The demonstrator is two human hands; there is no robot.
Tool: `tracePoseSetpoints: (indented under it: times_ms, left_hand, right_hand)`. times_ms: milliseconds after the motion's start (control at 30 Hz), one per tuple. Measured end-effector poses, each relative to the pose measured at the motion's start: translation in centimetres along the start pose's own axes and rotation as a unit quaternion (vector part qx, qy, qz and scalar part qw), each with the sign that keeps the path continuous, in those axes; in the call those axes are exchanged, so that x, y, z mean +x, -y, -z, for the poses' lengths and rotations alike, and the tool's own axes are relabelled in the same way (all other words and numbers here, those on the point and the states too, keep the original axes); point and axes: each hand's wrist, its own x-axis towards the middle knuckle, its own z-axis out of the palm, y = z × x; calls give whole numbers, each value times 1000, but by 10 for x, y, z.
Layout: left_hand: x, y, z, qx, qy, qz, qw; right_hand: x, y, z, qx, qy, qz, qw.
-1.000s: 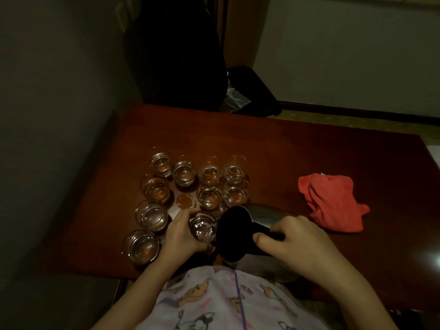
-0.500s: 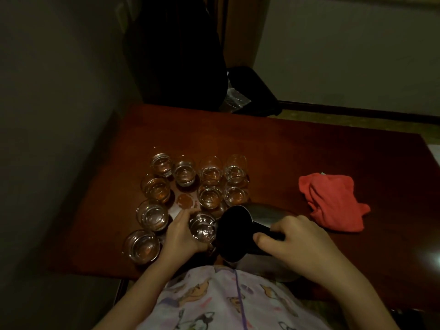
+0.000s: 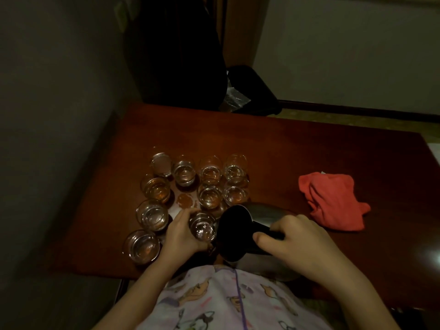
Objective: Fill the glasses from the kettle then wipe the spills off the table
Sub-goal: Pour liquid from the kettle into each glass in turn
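While the left hand (image 3: 182, 232) wraps a glass (image 3: 202, 226), the right hand (image 3: 295, 241) grips the tilted kettle (image 3: 240, 232) by its handle. Dim light hides any stream, and the kettle's base is cut off behind the right hand.

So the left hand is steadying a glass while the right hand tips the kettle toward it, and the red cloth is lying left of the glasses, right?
Not quite. The head view shows the red cloth lying right of the glasses, not left. The rest holds: the left hand steadies a glass and the right hand tips the kettle toward it.
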Motion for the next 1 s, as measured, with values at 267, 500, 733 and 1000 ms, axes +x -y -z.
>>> tracePoseSetpoints:
  times_ms: [267,500,733,1000]
  left_hand:
    - [1,4,-1,-1,0,-3,1000]
    - [2,5,-2,8,-1,-11,1000]
    - [2,1,-2,9,-5,-9,1000]
    - [3,3,-2,0,-2,-7,1000]
  right_hand:
    - [0,1,1,-3,-3,2,1000]
    - [1,-1,1,2,-1,1,1000]
    - [2,1,3,-11,8,-2,1000]
    - [6,-3,-1,-11,-7,4,1000]
